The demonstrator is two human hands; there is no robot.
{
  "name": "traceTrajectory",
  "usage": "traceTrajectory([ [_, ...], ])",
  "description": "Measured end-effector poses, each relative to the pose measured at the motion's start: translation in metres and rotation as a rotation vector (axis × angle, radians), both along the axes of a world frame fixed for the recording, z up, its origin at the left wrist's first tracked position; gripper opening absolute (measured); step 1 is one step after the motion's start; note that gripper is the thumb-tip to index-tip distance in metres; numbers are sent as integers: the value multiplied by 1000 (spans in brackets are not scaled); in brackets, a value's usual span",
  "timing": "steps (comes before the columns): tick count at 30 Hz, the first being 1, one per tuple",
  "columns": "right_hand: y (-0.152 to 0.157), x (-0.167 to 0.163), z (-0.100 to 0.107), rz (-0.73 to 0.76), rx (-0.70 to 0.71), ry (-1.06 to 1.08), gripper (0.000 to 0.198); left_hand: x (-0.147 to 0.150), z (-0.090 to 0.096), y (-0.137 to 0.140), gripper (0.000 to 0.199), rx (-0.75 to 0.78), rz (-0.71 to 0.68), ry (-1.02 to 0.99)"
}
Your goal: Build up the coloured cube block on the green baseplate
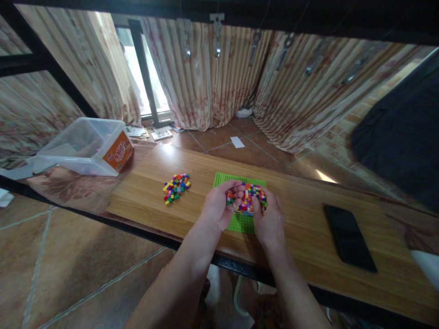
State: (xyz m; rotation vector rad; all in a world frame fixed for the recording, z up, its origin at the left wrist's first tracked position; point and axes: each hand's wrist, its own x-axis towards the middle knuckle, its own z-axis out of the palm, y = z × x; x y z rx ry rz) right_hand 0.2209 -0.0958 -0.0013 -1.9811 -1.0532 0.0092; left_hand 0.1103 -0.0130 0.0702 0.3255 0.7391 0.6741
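A green studded baseplate (242,225) lies on the wooden board, bearing a block of many-coloured toy bricks (247,194). My left hand (219,203) is curled palm up over the plate's left side, cupping several small loose bricks (230,198). At the block's right side is my right hand (270,214), its fingers bent around the edge and its thumb on the near side. Whether a separate brick sits between those fingers is hidden. To the left, a loose pile of coloured bricks (176,187) lies on the board.
A black phone (349,237) rests on the right of the wooden board (302,228). At the far left stands a clear plastic bin (78,160) with an orange label. Metal clips (217,36) hang from a dark bar above. Striped curtains (206,82) hang behind.
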Motion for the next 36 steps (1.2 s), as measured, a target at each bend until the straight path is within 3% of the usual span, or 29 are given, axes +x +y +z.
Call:
traceTrajectory([
  [7,1,-6,-1,-26,-13,-63,46,3,-3,-1,22,23,-23,-3],
  [11,-1,-2,-4,-13,-2,29,48,3,-3,-1,22,23,-22,3],
  [15,-3,7,-5,-34,96,175,49,3,-1,-2,28,1,16,26],
  [19,-5,12,7,-112,214,137,40,4,1,-3,34,-6,-12,-7],
  [23,-9,5,26,19,300,40,26,4,1,-4,39,-4,-88,-77],
  [28,-10,-6,36,288,218,-82,24,3,-2,-3,45,7,-143,-130],
  [36,-8,-6,30,293,119,-183,25,3,1,-5,46,24,-190,-114],
])
